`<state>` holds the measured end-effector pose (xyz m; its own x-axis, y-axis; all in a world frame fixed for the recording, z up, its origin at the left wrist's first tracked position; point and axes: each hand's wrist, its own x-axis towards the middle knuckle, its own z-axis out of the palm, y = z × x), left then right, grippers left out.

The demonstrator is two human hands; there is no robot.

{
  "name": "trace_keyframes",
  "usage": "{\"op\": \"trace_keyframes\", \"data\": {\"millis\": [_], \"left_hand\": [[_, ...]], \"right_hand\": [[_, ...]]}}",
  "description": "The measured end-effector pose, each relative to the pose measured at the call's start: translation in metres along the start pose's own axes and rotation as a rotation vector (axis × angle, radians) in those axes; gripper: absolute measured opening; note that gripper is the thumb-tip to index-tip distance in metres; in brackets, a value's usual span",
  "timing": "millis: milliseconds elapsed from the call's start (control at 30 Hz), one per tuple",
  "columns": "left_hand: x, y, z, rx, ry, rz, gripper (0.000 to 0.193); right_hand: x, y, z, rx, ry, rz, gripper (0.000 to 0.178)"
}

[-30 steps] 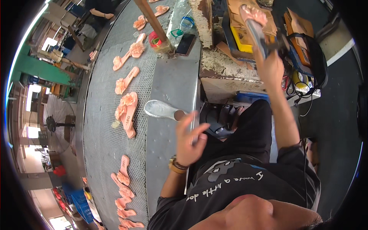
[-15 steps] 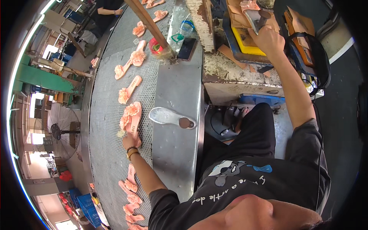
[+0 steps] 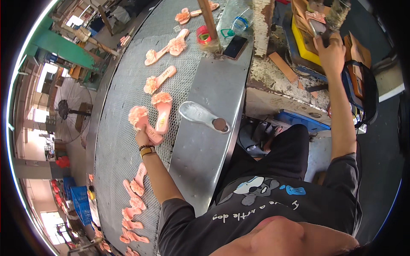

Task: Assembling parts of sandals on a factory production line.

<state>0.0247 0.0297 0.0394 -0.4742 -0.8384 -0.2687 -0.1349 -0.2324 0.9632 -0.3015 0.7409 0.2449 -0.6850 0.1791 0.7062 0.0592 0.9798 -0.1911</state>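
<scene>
My left hand point(image 3: 142, 138) is closed on the heel part of a pink flower-topped sandal point(image 3: 154, 135) over the mesh surface. Beside it, to the right, lies another pink sandal point(image 3: 163, 115). Off to the upper right, my right hand point(image 3: 333, 54) has its fingers curled round the heel end of a grey sole-shaped form point(image 3: 315, 30). A piece of pink material point(image 3: 315, 16) covers that form's far end, next to the machine's metal parts. A second silver sole-shaped form point(image 3: 198, 115) with a brown round pad lies on the metal ledge between my hands.
Several pink sandals point(image 3: 161, 81) lie along the mesh conveyor point(image 3: 119, 102). A wooden post point(image 3: 208, 23), a red tape roll point(image 3: 203, 35) and a dark phone point(image 3: 235, 47) are at the ledge's far end. A yellow slab point(image 3: 301, 42) borders the right work area.
The view has shifted, so the bench appears turned. My left hand has drawn one sandal of the pair apart from the other. My right hand remains on the grey form.
</scene>
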Motion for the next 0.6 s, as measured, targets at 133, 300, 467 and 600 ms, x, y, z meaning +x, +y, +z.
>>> {"op": "trace_keyframes", "data": {"millis": [133, 300, 467, 600], "left_hand": [[-0.069, 0.043, 0.037, 0.443, 0.564, 0.499, 0.039], [-0.152, 0.068, 0.021, -0.304, 0.168, 0.521, 0.047], [-0.219, 0.028, 0.044, -0.677, -0.305, 0.053, 0.054], [-0.295, -0.021, 0.054, -0.71, -0.698, -0.406, 0.063]], "right_hand": [[0.057, 0.053, 0.03, -0.024, -0.233, 0.131, 0.071], [0.047, 0.041, 0.067, -0.017, 0.09, 0.058, 0.072], [0.038, 0.043, 0.071, 0.126, 0.037, 0.146, 0.059], [-0.001, 0.016, 0.036, 0.689, -0.026, 0.273, 0.03]]}}
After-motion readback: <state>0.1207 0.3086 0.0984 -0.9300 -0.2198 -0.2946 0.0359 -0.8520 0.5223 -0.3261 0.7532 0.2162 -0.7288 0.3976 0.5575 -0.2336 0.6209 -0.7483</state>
